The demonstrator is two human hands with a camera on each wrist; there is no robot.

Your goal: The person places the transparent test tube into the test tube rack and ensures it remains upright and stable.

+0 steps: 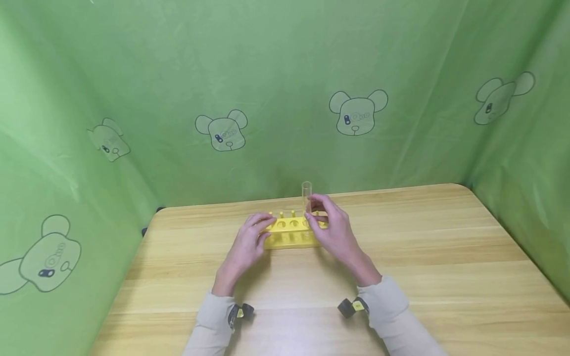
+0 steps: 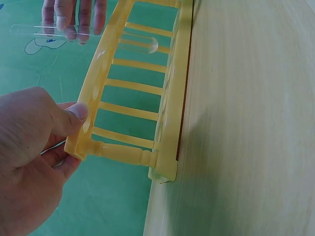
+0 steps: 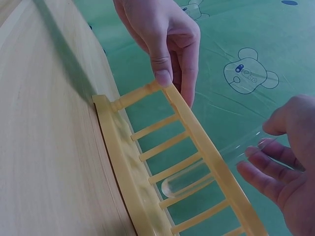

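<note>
A yellow test tube rack stands on the wooden table, with a row of round holes along its upper bar. My left hand grips the upper bar at the rack's left end, its thumb on the near edge. A clear glass test tube passes upright through a hole right of the middle. Its rounded bottom hangs just short of the base in the right wrist view. Around the tube's upper part, above the bar, my right hand holds it between thumb and fingers.
Behind the table hangs a green cloth printed with bear heads, which also closes off both sides. The rack stands near the table's back edge. A small black camera is strapped at the right wrist, another at the left.
</note>
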